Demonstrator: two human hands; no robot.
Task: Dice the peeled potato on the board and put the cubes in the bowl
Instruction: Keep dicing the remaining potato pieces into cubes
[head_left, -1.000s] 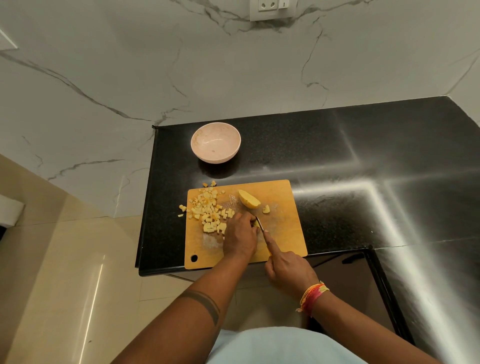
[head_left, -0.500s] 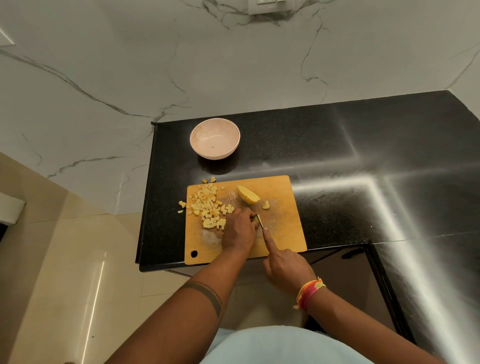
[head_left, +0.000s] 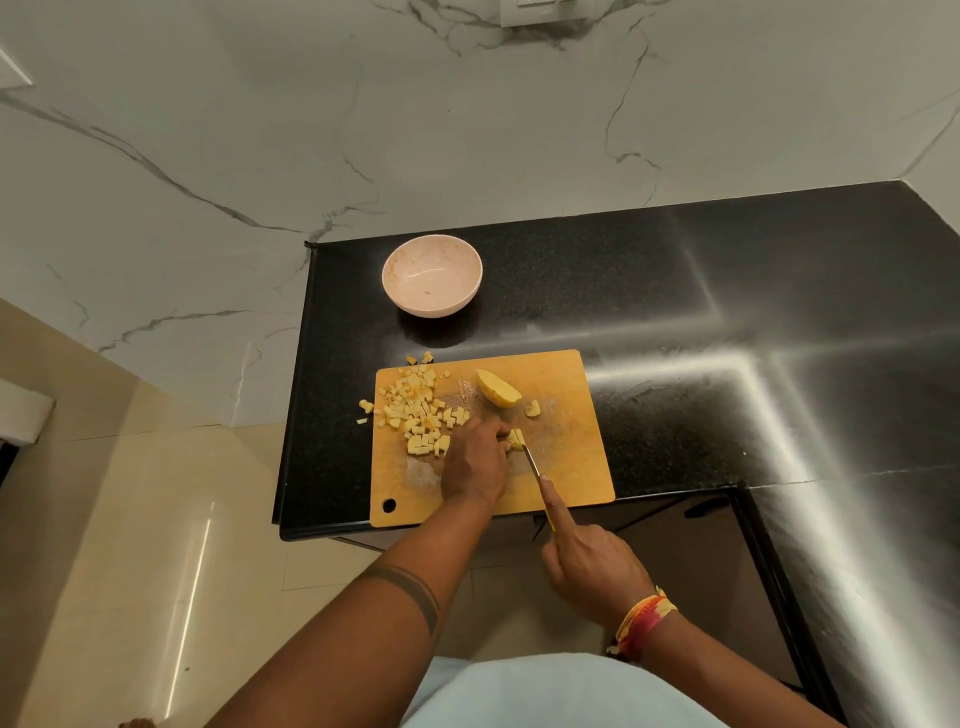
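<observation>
A wooden cutting board (head_left: 566, 467) lies at the counter's front edge. My left hand (head_left: 475, 462) holds down a small potato piece (head_left: 515, 438) in the board's middle. My right hand (head_left: 592, 564) grips a knife (head_left: 531, 460), forefinger along its spine, with the blade against that piece. A pile of potato cubes (head_left: 418, 410) covers the board's left part. A potato wedge (head_left: 497, 388) and a small scrap (head_left: 532, 409) lie toward the far edge. The pale pink bowl (head_left: 432, 275) stands empty behind the board.
A few cubes (head_left: 366, 406) lie off the board on the black counter (head_left: 727, 338). The counter ends just left of the board, with tiled floor below. A marble wall rises behind the bowl.
My right hand has drawn back toward me, off the board's front edge, with the knife tip still at the potato piece. The view has tilted slightly downward.
</observation>
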